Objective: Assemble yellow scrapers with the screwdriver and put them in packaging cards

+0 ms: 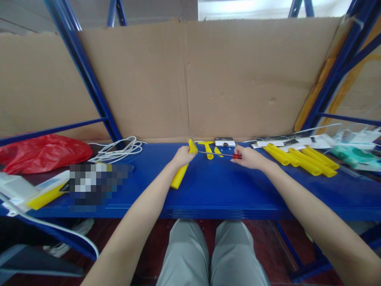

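Desk, left to right. Red bag. Left hand, fingers clamped on yellow T-piece, mid-desk, stem slanting toward the wearer. Second T-piece, behind the shaft. Screwdriver, crosswise, shaft pointing left at the first's head; tip contact unclear. Right hand, fingers wrapped round its red grip, farther from that head than the left. Yellow tubes.

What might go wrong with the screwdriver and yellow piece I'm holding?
The screwdriver points toward your left hand, so a slip might jab it. That hand alone grips the yellow piece, so it could twist under force. A loose yellow part lies near the screwdriver and might get knocked.
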`<state>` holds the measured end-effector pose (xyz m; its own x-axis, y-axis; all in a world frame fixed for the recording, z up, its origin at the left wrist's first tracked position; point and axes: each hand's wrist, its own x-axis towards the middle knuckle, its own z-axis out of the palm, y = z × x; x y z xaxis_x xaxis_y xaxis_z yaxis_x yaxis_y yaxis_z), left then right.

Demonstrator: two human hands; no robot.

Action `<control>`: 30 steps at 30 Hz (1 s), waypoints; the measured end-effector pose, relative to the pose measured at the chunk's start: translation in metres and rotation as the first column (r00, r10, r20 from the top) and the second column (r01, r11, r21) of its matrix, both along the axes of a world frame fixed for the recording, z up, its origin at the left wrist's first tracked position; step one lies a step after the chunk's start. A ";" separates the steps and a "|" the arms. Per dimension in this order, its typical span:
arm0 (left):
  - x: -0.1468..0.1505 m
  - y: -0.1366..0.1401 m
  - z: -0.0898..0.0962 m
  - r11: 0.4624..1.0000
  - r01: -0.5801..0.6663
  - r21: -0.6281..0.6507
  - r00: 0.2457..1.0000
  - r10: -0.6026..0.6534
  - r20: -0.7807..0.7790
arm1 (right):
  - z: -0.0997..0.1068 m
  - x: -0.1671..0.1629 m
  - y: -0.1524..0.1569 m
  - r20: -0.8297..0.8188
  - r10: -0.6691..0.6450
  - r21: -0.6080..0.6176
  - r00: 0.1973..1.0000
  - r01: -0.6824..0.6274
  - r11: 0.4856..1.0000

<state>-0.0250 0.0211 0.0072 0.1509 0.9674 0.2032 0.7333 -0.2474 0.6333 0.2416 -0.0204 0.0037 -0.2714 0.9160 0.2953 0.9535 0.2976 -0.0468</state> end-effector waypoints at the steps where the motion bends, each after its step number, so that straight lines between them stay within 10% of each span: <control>1: 0.000 -0.001 0.001 1.000 -0.002 -0.005 1.000 0.002 -0.008 | -0.001 0.001 0.001 -0.012 0.011 -0.011 1.000 -0.011 1.000; 30: 0.002 -0.005 0.005 1.000 -0.019 -0.001 0.988 0.019 -0.152 | 0.005 0.007 -0.003 -0.107 0.120 -0.237 0.987 -0.142 0.961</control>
